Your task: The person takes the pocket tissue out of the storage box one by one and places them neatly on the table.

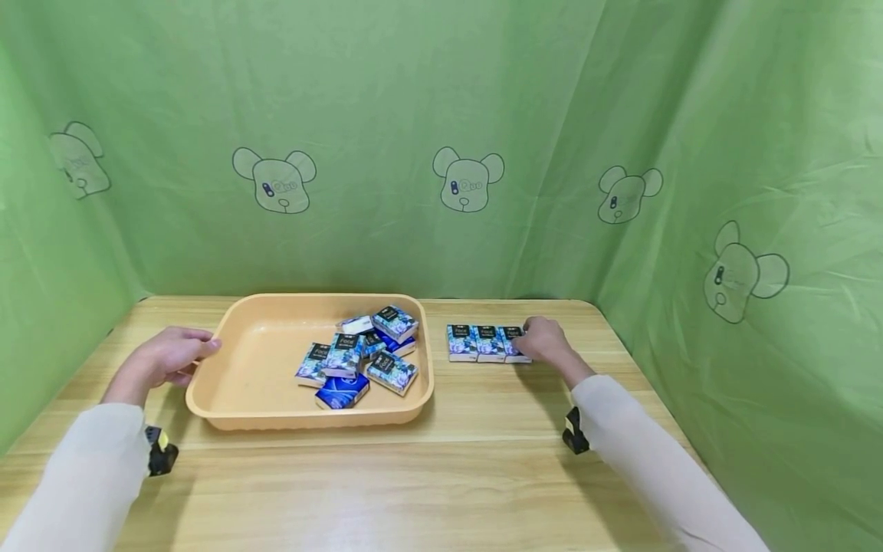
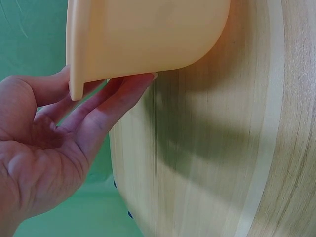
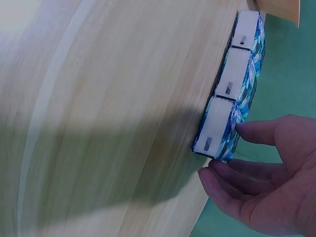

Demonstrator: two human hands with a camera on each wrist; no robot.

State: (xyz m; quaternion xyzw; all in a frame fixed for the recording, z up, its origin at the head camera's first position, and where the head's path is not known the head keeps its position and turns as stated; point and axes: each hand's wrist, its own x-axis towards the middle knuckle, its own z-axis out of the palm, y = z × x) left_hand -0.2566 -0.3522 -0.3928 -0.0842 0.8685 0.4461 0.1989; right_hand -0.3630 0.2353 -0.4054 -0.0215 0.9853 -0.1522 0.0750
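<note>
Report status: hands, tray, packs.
Left hand grips tray at left. Right hand on rightmost pack, row of three. Loose packs heaped in tray. Tray wall between heap and row.

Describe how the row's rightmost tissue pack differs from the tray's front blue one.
The rightmost tissue pack shows flowers; the blue tissue pack, pale swirls. The rightmost tissue pack sits aligned, touched by the right hand; the blue tissue pack lies askew, untouched by hands. Both look boxy.
</note>
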